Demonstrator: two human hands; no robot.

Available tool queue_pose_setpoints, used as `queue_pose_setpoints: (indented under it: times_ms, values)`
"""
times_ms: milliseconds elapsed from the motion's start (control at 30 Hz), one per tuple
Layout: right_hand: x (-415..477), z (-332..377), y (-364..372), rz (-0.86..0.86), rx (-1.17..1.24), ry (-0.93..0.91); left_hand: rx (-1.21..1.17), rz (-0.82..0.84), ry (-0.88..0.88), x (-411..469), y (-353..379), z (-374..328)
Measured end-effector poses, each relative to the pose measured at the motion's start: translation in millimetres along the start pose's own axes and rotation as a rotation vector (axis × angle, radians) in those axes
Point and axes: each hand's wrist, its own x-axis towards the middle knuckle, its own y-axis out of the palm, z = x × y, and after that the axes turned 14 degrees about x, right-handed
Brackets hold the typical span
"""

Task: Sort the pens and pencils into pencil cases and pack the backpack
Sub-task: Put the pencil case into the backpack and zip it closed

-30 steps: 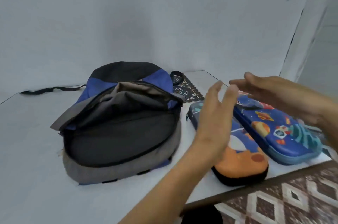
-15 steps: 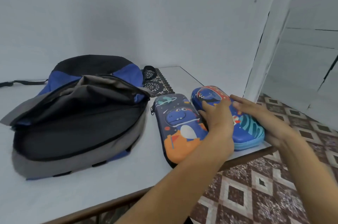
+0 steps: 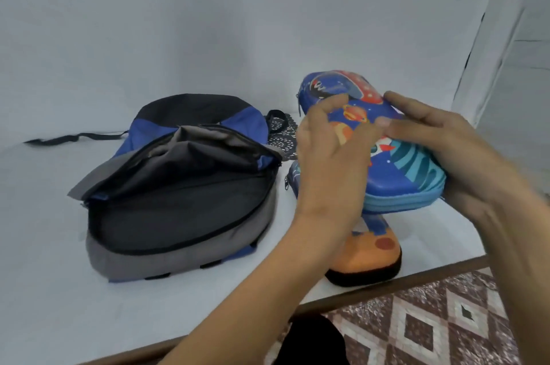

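Observation:
A blue space-print pencil case (image 3: 401, 168), zipped closed, is lifted above the table. My right hand (image 3: 452, 153) grips its right side, thumb on the lid and fingers beneath. My left hand (image 3: 327, 162) holds its left edge, index finger raised over the lid. Under it lies a second, dark pencil case with an orange end (image 3: 372, 254) near the table's front edge, mostly hidden by my left arm. The blue, grey and black backpack (image 3: 178, 195) lies at the left with its main compartment unzipped and gaping toward me. No loose pens or pencils show.
A black patterned notebook (image 3: 281, 138) lies behind the backpack's right side. A backpack strap (image 3: 71, 137) trails left. The white table (image 3: 44, 275) ends in a wooden front edge (image 3: 387, 290) above a tiled floor. A wall stands close behind.
Both hands have taken hold of the blue pencil case and raised it off the table, so it now hangs above the dark case.

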Motion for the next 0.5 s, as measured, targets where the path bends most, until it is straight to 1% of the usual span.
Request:
queue_pose_setpoints:
  times_ms: [100,233,400,500]
  values:
    - [2,-22,44,0.058,0.001,0.003,0.054,-0.108,0.042,-14,-36,6]
    - [0,-63,85,0.152,0.043,0.034,0.094,-0.179,-0.008,-32,-90,15]
    - [-7,-108,123,0.218,-0.01,0.073,0.087,-0.228,-0.097,-49,-137,28]
    - [-9,-123,134,0.222,-0.003,0.072,0.131,-0.212,-0.153,-48,-151,41]
